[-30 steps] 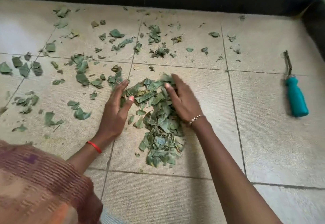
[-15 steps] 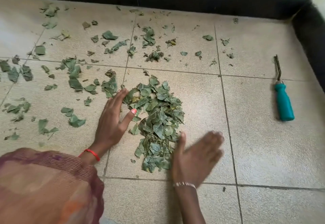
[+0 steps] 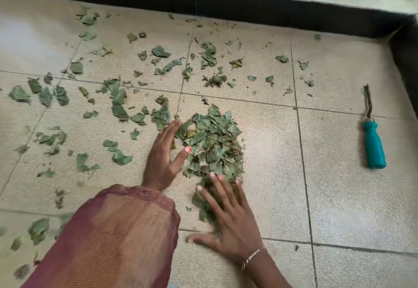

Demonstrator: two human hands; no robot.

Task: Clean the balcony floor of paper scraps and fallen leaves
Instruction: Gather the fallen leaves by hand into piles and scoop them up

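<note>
A heap of torn green leaves (image 3: 212, 145) lies on the beige tiled floor (image 3: 339, 197) in the middle of the view. My left hand (image 3: 164, 159) lies flat on the tile against the heap's left edge, fingers straight and thumb touching the leaves. My right hand (image 3: 228, 217) rests flat with spread fingers on the near end of the heap; it is blurred. Many loose leaf scraps (image 3: 117, 104) are scattered to the left and toward the far wall.
A teal-handled tool (image 3: 373, 147) with a thin metal shaft lies on the tile at the right. A dark skirting (image 3: 226, 5) runs along the far wall and turns down the right side. My striped reddish sleeve (image 3: 117, 238) fills the lower left.
My right hand left the heap's far right side, swung down to the near right, and now lies over the heap's near end. My left hand has stayed at the left edge.
</note>
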